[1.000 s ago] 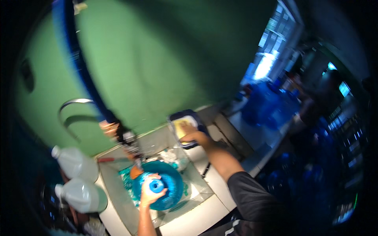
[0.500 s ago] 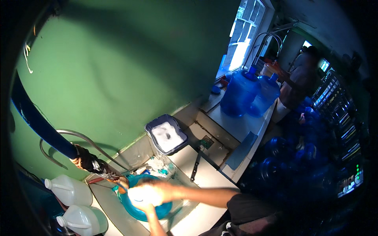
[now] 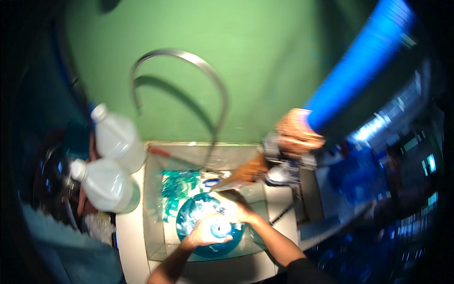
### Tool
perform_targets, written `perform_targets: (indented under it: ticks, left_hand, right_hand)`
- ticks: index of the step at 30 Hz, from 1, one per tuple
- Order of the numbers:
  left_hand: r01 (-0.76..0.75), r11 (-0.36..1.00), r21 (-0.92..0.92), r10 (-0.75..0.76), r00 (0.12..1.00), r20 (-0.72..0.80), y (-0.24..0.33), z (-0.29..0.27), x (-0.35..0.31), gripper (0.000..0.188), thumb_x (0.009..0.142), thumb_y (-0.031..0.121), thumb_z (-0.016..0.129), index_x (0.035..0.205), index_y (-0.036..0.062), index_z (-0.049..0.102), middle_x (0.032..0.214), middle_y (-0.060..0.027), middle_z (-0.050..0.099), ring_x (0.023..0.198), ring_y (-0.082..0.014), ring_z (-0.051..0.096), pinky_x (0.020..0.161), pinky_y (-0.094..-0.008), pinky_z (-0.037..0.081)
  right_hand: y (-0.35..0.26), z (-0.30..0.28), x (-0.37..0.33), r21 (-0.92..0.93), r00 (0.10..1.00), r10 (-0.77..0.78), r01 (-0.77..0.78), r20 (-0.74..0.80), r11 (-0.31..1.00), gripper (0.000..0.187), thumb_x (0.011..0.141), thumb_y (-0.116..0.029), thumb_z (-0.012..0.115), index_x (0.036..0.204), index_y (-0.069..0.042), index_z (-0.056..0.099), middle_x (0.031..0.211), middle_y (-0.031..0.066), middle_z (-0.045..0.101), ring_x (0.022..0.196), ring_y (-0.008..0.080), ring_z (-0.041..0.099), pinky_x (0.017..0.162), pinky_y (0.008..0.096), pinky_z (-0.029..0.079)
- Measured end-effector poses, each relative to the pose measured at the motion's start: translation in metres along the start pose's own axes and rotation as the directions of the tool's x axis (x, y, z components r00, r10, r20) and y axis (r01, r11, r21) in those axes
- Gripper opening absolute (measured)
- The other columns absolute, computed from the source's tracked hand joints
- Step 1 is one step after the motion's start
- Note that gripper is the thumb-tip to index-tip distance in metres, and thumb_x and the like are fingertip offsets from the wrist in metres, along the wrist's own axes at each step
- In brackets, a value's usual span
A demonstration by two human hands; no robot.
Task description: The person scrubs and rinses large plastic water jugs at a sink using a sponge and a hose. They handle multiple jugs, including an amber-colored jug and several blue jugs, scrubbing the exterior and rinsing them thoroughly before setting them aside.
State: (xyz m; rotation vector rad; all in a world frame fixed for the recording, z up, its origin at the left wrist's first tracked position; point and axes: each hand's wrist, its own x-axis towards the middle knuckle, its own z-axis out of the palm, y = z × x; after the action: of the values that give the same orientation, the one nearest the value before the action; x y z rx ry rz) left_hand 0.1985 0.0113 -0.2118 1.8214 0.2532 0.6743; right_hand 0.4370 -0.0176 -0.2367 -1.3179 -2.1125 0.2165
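Over the turquoise basin (image 3: 183, 236), both my hands are close together under strong glare. My left hand (image 3: 204, 232) is closed around a small round blue-and-white piece (image 3: 221, 228) with a dark spot at its middle. Behind it, my right hand (image 3: 240, 211) reaches in from the right; its fingers are washed out by the light, so their hold is unclear. Whitish foam or water shows inside the basin. The basin sits in a tiled sink (image 3: 153, 208). Above my right hand, a blurred brown length (image 3: 248, 170) slants down from a wrapped joint.
Two white jugs (image 3: 113, 184) stand left of the sink. A curved metal spout (image 3: 189, 57) rises behind it. Green netting (image 3: 179, 184) lies at the sink's back. A thick blue pipe (image 3: 354, 66) hangs at upper right. Large blue water bottles (image 3: 357, 173) are blurred at right.
My view has swung left and levelled over the sink. The pipe now appears on the right, the jugs on the left. Both hands stay over the basin; the round piece shows more plainly.
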Motion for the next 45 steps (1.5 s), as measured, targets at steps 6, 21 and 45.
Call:
perform_targets:
  ticks: [6, 21, 45]
  left_hand:
    - [-0.012, 1.0, -0.006, 0.009, 0.941, -0.338, 0.032, -0.014, 0.02, 0.048, 0.061, 0.02, 0.09, 0.101, 0.0044, 0.067, 0.098, -0.0121, 0.07, 0.093, -0.027, 0.068, 0.087, -0.0395, 0.052]
    - [0.039, 0.998, 0.053, 0.022, 0.566, -0.824, 0.047, -0.019, 0.04, 0.054, 0.062, 0.021, 0.092, 0.105, 0.0047, 0.064, 0.103, -0.0141, 0.067, 0.092, -0.0346, 0.067, 0.087, -0.0451, 0.051]
    - [0.05, 0.943, -0.328, -0.299, 0.558, -0.774, 0.002, -0.01, 0.027, 0.032, 0.079, -0.004, 0.079, 0.105, 0.0039, 0.062, 0.096, -0.0015, 0.063, 0.089, -0.0155, 0.059, 0.085, -0.0314, 0.05]
  right_hand:
    - [-0.045, -0.004, 0.023, 0.276, 0.911, 0.335, -0.396, 0.243, 0.876, 0.053, 0.094, -0.016, 0.054, 0.144, 0.001, 0.047, 0.135, 0.0228, 0.058, 0.128, 0.0357, 0.055, 0.106, 0.0443, 0.044]
    - [-0.021, 0.066, -0.066, 0.836, 0.398, 0.74, -0.335, 0.543, -0.434, 0.044, 0.105, -0.026, 0.043, 0.138, 0.0, 0.053, 0.13, 0.0153, 0.065, 0.11, 0.0262, 0.067, 0.099, 0.0438, 0.053]
    - [-0.217, 0.105, -0.038, -0.125, 0.766, 0.463, -0.565, -0.446, 0.816, 0.063, 0.088, -0.041, 0.066, 0.138, -0.007, 0.052, 0.151, 0.0168, 0.039, 0.145, 0.0368, 0.027, 0.115, 0.0576, 0.02]
